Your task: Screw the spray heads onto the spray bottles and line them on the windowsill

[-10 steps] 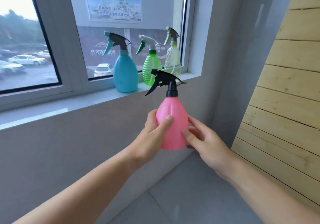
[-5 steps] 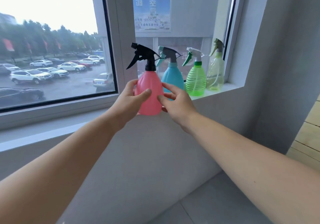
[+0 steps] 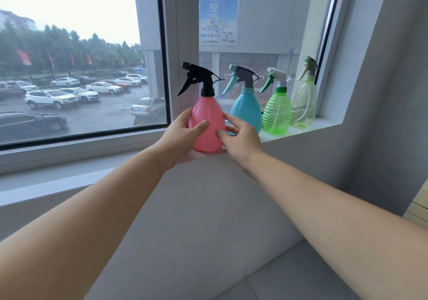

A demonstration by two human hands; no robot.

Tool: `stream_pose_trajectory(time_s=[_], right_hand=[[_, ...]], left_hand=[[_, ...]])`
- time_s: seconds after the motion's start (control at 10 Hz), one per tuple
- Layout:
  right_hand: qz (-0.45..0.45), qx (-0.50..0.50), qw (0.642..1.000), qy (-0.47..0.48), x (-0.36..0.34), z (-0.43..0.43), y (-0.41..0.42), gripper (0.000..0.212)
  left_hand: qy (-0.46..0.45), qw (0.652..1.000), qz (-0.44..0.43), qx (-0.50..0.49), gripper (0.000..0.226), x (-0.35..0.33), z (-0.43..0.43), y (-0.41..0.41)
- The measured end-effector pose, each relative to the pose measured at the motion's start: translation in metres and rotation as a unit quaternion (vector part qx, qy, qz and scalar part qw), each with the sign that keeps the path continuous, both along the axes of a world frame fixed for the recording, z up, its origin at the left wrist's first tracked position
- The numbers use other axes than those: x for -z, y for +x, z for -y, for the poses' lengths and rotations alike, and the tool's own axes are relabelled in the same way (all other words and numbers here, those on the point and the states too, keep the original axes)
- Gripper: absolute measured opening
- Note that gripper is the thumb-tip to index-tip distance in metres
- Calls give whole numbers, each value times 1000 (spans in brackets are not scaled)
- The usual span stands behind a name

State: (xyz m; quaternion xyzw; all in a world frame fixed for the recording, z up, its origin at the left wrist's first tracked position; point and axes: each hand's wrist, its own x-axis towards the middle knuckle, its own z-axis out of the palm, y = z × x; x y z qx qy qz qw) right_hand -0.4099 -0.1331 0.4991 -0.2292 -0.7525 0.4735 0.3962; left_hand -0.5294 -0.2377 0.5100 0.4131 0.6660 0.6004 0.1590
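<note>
Pink bottle (image 3: 207, 123), black spray head (image 3: 199, 78) on, stood upright at the windowsill's (image 3: 308, 129) front edge, left end of the row. Left hand (image 3: 179, 137) gripped its side, thumb across the front; right hand (image 3: 240, 140) pinched the other side. Blue bottle (image 3: 246, 112), green bottle (image 3: 276, 114), clear bottle (image 3: 303, 105) lined toward the right corner.

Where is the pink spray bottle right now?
The pink spray bottle stands on the windowsill, centre of the head view, between both hands, just left of the blue bottle.
</note>
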Motion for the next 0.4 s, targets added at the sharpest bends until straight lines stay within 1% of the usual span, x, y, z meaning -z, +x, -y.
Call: stream_pose_trajectory(time_s=[0.1, 0.2, 0.3, 0.4], right_hand=[[7, 8, 1000, 9, 3, -3, -4, 56], [11, 9, 1000, 6, 3, -6, -4, 56], [12, -2, 1000, 16, 3, -3, -2, 61], [15, 20, 1000, 16, 2, 1, 6, 70]], left_hand=[[11, 1000, 0, -6, 50, 0, -4, -1], [9, 1000, -1, -16, 51, 2, -7, -3], [4, 1000, -1, -13, 50, 2, -6, -3], [-18, 997, -30, -72, 65, 2, -2, 0]])
